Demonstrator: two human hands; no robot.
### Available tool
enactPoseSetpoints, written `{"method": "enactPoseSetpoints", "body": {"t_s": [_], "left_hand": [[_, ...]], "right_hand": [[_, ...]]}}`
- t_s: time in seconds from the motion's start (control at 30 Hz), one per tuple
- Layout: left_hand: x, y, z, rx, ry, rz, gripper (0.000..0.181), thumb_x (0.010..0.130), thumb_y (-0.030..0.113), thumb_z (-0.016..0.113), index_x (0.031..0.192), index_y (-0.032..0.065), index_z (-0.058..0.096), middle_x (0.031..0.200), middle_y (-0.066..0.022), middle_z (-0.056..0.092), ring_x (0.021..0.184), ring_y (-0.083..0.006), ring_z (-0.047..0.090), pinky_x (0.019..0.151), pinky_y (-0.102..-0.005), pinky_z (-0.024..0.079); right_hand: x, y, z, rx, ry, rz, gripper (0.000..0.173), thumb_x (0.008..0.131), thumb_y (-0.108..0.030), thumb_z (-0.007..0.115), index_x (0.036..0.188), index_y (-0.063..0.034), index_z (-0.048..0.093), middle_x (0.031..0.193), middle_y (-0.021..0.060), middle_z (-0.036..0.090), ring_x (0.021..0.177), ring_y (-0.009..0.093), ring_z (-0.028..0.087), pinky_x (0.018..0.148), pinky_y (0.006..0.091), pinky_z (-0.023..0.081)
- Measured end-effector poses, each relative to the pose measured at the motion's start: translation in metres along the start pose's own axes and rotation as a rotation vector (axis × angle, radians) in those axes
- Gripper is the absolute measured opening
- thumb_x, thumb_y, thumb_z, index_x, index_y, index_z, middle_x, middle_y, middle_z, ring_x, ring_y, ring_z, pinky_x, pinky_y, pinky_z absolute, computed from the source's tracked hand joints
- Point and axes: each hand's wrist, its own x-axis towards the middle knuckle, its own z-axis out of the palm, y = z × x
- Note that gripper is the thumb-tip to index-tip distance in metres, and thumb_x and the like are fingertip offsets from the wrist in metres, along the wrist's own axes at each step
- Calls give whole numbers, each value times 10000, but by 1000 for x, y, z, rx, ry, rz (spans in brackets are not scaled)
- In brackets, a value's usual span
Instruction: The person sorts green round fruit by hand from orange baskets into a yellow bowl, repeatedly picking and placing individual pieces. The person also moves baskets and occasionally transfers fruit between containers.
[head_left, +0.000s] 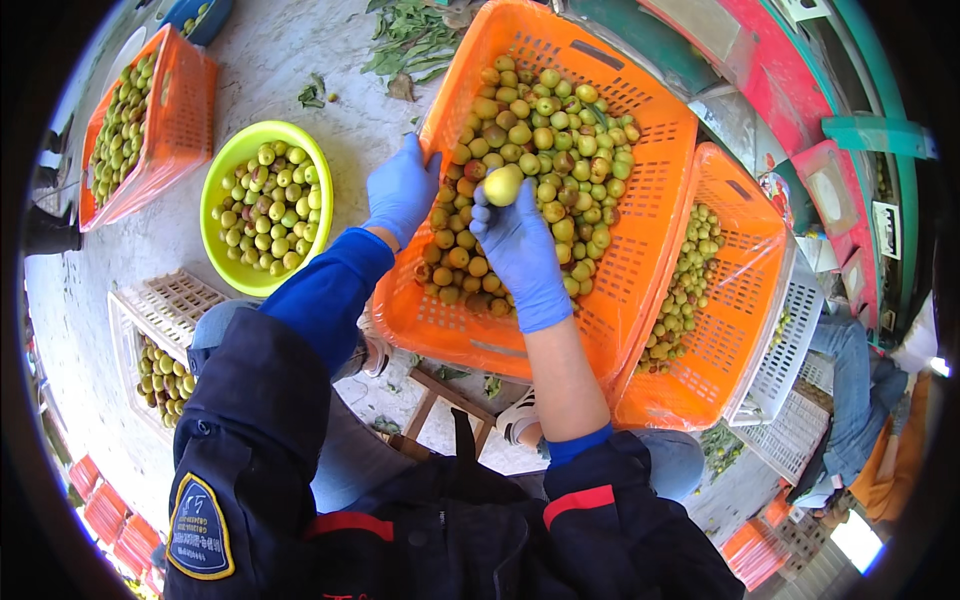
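An orange plastic crate in front of me holds many small green and brownish round fruits, jujubes by their look. Above them, my right hand in a blue glove grips one pale yellow-green fruit between its fingers. At the crate's left edge is my gloved left hand; its palm side is hidden, so I cannot see whether it holds anything. A lime-green plastic basin with more of the fruits stands on the floor, left of that hand.
On the left stand a tilted orange crate and a white crate, both with fruit. Another orange crate adjoins on the right, beside a white crate. Green and red machinery is at upper right. A person in jeans sits far right.
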Motion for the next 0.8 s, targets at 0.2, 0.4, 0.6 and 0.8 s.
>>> {"method": "enactPoseSetpoints", "body": {"t_s": [0.2,0.4,0.6,0.8], "left_hand": [[-2,-2,-3,21,2,4,373,888,374,511,1051,38,496,749,-196,644,701,-384,629,620,-478,485],[-1,-4,3,18,0,13,343,894,357,506,1011,34,486,743,-192,640,690,-385,623,608,-480,477],[0,-5,2,12,15,31,340,891,358,511,1008,41,470,743,-190,636,694,-392,617,612,-486,473],[0,-2,1,13,16,5,322,889,349,518,995,49,464,774,-195,637,712,-395,616,620,-489,474]], "right_hand": [[-14,-4,-54,-1249,66,252,464,817,-219,673,1192,31,558,1127,133,632,1016,199,605,891,302,463],[3,-88,-128,-1369,572,-233,231,817,-160,615,1003,-31,657,935,88,671,859,184,632,775,308,486],[44,-122,-147,-2057,801,-361,218,807,-190,613,1001,-92,606,1081,101,587,979,296,568,799,400,477],[67,-156,-153,-1917,744,-342,138,806,-158,567,930,-97,574,1078,145,566,901,346,585,778,440,478]]}}
